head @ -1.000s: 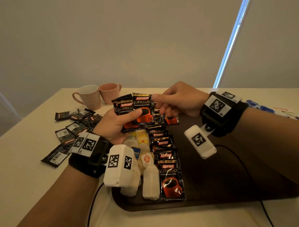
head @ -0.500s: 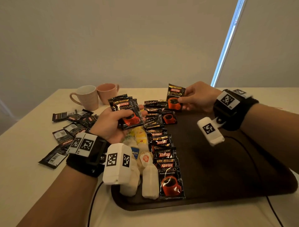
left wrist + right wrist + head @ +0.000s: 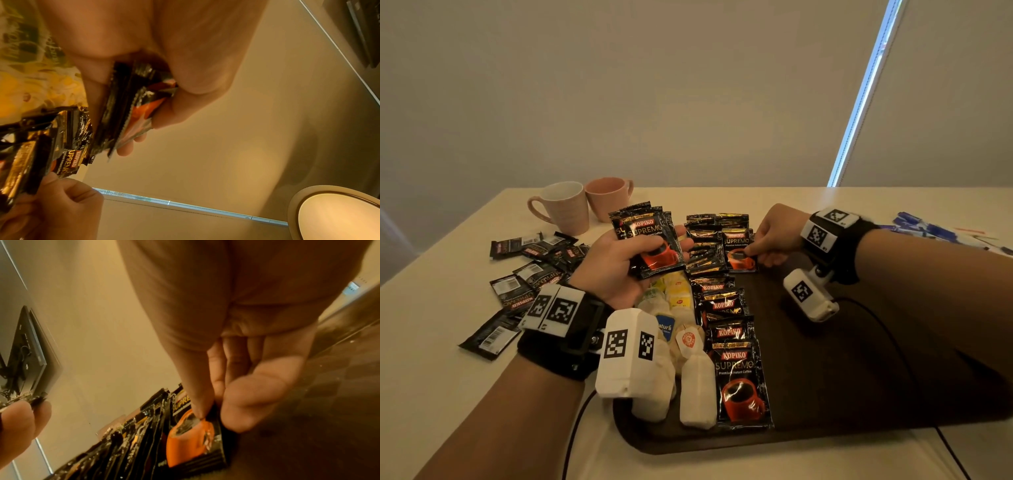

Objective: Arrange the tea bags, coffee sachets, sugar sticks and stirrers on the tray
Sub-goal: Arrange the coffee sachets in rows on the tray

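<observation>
Since half a second ago, right hand [image 3: 774, 236] has lowered its coffee sachet [image 3: 739, 251] onto the tray [image 3: 859, 377], fingers [image 3: 197, 386] pinching its edge beside the sachet row [image 3: 726, 315]. Left hand [image 3: 619, 270], left of that row, grips a sachet stack [image 3: 650, 240].

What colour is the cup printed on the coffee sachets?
Orange-red, on a black sachet; the head view shows it best.

Glossy foil coffee sachets [image 3: 743, 380]; matt paper tea bags [image 3: 697, 390]; smooth dark tray [image 3: 859, 394]; glazed mugs [image 3: 566, 207].
</observation>
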A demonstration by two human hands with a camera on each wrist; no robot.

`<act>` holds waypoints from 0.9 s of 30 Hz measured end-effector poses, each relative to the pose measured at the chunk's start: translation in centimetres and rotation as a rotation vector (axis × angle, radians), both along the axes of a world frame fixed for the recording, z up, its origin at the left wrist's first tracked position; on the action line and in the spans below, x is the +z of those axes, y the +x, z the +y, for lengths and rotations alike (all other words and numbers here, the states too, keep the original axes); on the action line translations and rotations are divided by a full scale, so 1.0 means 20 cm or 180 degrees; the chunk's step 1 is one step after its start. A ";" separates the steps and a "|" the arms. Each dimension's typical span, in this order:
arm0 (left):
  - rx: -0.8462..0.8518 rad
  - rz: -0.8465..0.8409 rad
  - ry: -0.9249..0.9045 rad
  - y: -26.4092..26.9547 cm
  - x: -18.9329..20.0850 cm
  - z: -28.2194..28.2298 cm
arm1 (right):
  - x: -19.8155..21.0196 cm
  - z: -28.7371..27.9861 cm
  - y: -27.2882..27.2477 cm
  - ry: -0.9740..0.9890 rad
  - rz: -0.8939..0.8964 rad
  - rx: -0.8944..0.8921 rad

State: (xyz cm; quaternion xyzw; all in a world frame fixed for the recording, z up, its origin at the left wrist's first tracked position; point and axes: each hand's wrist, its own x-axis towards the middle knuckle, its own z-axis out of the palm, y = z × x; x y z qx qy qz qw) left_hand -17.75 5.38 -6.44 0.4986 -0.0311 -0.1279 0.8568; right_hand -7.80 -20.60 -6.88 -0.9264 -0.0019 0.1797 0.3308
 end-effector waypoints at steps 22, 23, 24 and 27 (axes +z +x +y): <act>-0.0189 -0.0329 0.0435 -0.05 0.03 -0.03 | 0.22 0.20 -0.22 0.1501 -0.0304 0.0907; -0.0198 -0.0309 0.0432 -0.05 0.02 -0.04 | 0.22 0.23 -0.24 0.1514 -0.0221 0.1078; -0.0193 -0.0284 0.0408 -0.05 0.02 -0.04 | 0.22 0.25 -0.25 0.1489 -0.0163 0.1196; -0.0213 -0.0097 0.0326 -0.04 0.02 -0.04 | 0.18 0.27 -0.24 0.1480 -0.0100 0.1058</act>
